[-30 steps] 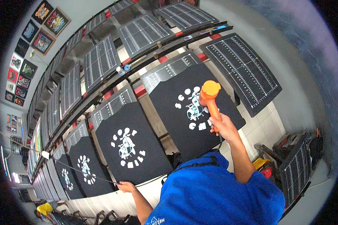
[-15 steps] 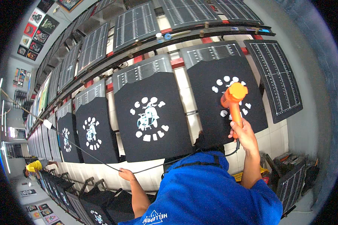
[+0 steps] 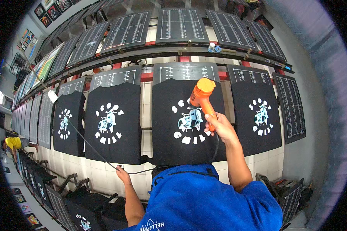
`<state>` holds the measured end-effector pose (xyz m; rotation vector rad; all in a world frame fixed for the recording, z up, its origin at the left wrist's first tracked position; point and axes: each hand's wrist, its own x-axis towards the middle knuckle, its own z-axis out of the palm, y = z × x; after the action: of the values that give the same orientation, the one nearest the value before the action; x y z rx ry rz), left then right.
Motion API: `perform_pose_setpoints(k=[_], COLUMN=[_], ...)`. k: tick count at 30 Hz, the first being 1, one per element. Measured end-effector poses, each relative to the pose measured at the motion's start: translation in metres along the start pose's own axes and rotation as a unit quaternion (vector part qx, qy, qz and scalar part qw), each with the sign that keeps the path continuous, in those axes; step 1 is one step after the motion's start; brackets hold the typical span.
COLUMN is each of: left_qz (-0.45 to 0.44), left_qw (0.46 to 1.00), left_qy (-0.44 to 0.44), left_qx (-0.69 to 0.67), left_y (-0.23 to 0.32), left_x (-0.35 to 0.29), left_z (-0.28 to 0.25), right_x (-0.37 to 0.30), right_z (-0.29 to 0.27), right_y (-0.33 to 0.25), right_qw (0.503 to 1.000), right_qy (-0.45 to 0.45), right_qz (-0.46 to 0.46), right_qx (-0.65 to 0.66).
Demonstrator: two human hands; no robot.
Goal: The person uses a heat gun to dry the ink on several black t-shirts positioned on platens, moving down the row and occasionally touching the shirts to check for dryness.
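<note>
My right hand (image 3: 223, 129) is wrapped round the handle of an orange heat gun (image 3: 202, 92). The gun hangs above a black T-shirt (image 3: 164, 150) laid over a board, covering part of its white and pale blue scooter print. From the handle a black cord (image 3: 214, 152) drops toward my waist. Further left, my left hand (image 3: 123, 175) is closed on the same cord at about waist height. Beyond that hand the cord runs up and left to a white socket block (image 3: 52, 96).
Printed black shirts (image 3: 258, 142) lie on boards to either side. A bare marked board (image 3: 291, 107) stands at the right end. Behind runs a rail with more boards (image 3: 181, 25), a small bottle (image 3: 211, 47) and tape. A person in yellow (image 3: 13, 143) bends at far left.
My right hand has carried the heat gun left, from the rightmost shirt to the shirt beside it. The view has shifted too. My left hand keeps its hold on the cord.
</note>
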<state>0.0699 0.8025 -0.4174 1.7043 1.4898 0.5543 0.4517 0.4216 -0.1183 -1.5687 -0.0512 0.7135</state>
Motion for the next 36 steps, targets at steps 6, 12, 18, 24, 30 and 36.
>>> perform_pose_setpoints(k=[6,12,18,24,30,36], left_qz=[0.013,-0.112,0.179,0.21,0.166,0.057], left_qw=[0.983,0.872,0.968,0.952,0.974,0.991], left_qy=[-0.171,-0.42,0.031,0.066,0.032,-0.038], left_qx=[-0.061,0.224,0.175,0.212,0.149,-0.111], left_y=[0.002,0.091,0.155,0.2,0.175,0.166], left_x=[0.024,0.053,0.111,0.069,0.08,0.131], left_z=[-0.01,-0.072,-0.056,0.017,0.018,0.015], right_x=[0.006,0.001,0.002,0.004,0.005,0.008], right_z=[0.019,0.027,0.028,0.034,0.031,0.036], right_y=[-0.003,-0.002,0.0,0.004,0.005,0.006], right_qw=[0.998,0.993,0.992,0.993,0.993,0.992], right_qy=[0.061,0.103,0.117,0.113,0.107,0.118], right_qz=[0.013,0.034,0.055,0.042,0.047,0.048], right_qx=[-0.021,-0.044,-0.016,-0.012,-0.016,-0.023])
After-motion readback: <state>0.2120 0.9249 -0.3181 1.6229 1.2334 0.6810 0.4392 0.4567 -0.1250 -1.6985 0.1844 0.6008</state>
